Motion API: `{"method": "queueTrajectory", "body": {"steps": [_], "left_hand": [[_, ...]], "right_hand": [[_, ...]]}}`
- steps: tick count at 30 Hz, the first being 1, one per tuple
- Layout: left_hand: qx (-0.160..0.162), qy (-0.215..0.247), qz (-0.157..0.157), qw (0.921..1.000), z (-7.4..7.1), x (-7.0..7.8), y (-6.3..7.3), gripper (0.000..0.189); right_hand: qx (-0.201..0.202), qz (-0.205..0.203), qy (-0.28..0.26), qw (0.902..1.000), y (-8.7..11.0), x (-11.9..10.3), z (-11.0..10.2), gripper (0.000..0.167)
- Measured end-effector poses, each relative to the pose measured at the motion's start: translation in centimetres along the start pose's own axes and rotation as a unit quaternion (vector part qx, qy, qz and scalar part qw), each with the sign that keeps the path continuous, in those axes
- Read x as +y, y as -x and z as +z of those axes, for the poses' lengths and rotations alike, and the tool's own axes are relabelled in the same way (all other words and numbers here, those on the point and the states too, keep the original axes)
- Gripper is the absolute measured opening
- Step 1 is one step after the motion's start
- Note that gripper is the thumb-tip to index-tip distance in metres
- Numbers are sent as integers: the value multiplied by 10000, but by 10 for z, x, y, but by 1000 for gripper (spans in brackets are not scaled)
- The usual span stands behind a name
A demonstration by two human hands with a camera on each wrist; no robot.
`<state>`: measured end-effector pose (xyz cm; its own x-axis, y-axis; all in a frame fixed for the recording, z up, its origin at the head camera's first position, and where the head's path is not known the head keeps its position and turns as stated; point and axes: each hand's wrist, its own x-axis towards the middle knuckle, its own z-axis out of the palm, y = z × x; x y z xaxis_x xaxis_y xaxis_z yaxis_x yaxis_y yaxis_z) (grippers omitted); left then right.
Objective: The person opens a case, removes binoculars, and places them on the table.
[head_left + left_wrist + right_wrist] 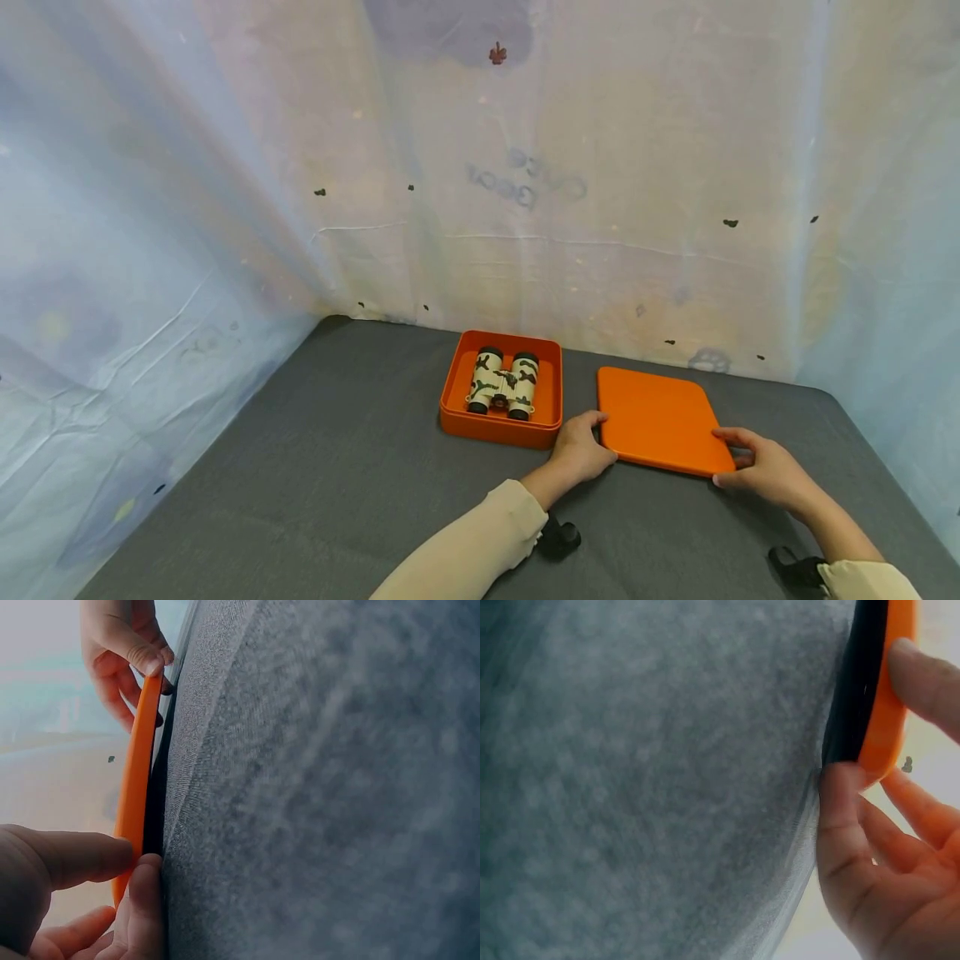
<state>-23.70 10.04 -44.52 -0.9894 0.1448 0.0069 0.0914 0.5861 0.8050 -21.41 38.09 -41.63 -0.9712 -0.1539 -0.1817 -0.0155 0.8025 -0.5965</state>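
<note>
A flat orange lid (663, 421) with rounded corners is held level, close over the grey table, by both hands. My left hand (579, 450) pinches its left side near the front corner. At the front right corner, my right hand (768, 471) grips it between thumb and fingers. From the left wrist, the lid (135, 780) appears edge-on with a dark strip of shadow along its underside. Just left of the left hand stands an open orange box (495, 432). Camouflage-patterned binoculars (486, 375) lie inside it.
The grey table (300, 467) ends at a pale, patterned curtain (600, 167) behind the box and lid. More of this sheet hangs along the left and right sides. Black wrist straps (558, 540) sit at the sleeves' cuffs.
</note>
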Motion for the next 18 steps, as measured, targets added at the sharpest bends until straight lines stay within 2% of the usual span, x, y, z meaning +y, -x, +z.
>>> {"method": "queueTrajectory", "body": {"steps": [11, 18], "left_hand": [[-1, 55, -125, 9999, 1, -1, 0, 52], [-23, -181, 93, 9998, -1, 1, 3, 51]], "right_hand": [[-3, 98, 112, 9999, -2, -2, 0, 86], [-30, 113, -57, 9999, -3, -3, 1, 81]]}}
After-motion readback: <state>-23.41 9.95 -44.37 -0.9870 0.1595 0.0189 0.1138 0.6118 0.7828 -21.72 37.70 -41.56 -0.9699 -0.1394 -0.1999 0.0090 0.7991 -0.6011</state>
